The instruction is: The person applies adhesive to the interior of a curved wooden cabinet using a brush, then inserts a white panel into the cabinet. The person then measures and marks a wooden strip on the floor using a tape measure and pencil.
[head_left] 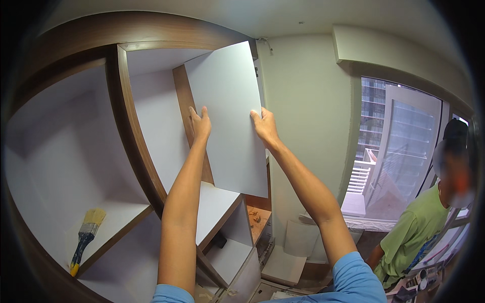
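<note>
A tall white panel point(227, 146) stands upright in the opening of a wood-trimmed cabinet point(139, 116). Its right edge is pinched by my right hand point(266, 126), with the thumb on the front face and the other fingers hidden behind. My left hand point(201, 126) is raised at the panel's left side, its thumb and fingers apart. It overlaps a brown wooden strip point(183, 93) there; how firmly it touches the panel or strip does not show. The panel's foot reaches down past the white shelf point(214, 204).
On a lower left shelf lies a paintbrush point(88, 235) with pale bristles. Wood scraps point(255, 217) sit in a compartment below the panel. A person point(417, 227) in a green shirt stands at right, near a glazed door point(406, 141). Boards point(285, 265) lie low beside the wall.
</note>
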Demonstrator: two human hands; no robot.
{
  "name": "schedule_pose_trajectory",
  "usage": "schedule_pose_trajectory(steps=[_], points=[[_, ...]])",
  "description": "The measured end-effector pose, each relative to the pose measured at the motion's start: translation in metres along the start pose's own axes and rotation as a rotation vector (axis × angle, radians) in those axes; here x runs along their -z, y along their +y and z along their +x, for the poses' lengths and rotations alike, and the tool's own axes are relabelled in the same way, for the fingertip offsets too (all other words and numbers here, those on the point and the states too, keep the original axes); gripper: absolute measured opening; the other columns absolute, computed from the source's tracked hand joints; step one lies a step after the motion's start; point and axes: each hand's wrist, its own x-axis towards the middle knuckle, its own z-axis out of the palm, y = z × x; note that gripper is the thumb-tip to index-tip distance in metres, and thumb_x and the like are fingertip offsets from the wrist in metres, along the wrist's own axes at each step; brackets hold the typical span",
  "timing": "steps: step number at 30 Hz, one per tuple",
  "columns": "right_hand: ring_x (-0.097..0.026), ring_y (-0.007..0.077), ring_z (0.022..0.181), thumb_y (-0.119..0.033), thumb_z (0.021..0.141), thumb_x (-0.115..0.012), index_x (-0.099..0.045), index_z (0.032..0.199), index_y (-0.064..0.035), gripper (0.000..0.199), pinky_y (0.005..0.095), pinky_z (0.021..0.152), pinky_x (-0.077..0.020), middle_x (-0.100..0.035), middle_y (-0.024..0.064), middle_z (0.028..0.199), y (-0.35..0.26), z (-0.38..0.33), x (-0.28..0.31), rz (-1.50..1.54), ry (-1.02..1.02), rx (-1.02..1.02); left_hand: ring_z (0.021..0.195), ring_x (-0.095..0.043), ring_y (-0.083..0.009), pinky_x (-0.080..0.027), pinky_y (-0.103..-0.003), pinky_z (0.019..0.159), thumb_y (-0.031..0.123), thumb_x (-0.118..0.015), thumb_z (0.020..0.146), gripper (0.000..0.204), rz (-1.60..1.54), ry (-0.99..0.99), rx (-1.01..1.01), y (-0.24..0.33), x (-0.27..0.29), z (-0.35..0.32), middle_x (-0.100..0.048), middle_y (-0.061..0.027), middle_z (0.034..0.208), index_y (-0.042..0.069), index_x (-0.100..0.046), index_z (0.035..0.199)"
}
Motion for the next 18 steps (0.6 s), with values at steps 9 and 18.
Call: schedule_pose_trajectory(steps=[9, 18], points=[[-0.067, 0.0161, 0.09, -0.015, 0.107, -0.052, -0.063, 0.121, 0.0066, 0.028, 0.0339, 0.079, -0.0551, -0.072, 0.0124, 0.104, 0.02, 0.003, -0.013, 0.1, -0.026, 0.055, 0.152, -0.026, -0.0379, -0.029, -0.052, 0.121, 0.054, -0.047, 0.104, 0.078, -0.025, 0.09, -0.074, 0.015, -0.013, 0.003, -0.026, -0.0222, 0.163, 0.008, -0.024, 0.162], [-0.064, 0.0197, 0.097, -0.015, 0.107, -0.048, -0.063, 0.122, 0.0052, 0.03, 0.0382, 0.088, -0.0517, -0.069, 0.0138, 0.103, 0.037, 0.012, -0.059, -0.099, 0.09, 0.085, 0.155, -0.019, -0.0397, -0.023, -0.053, 0.124, 0.064, -0.047, 0.101, 0.086, 0.124, 0.019, -0.026, 0.01, -0.004, 0.013, -0.015, -0.0233, 0.168, 0.011, -0.02, 0.164]])
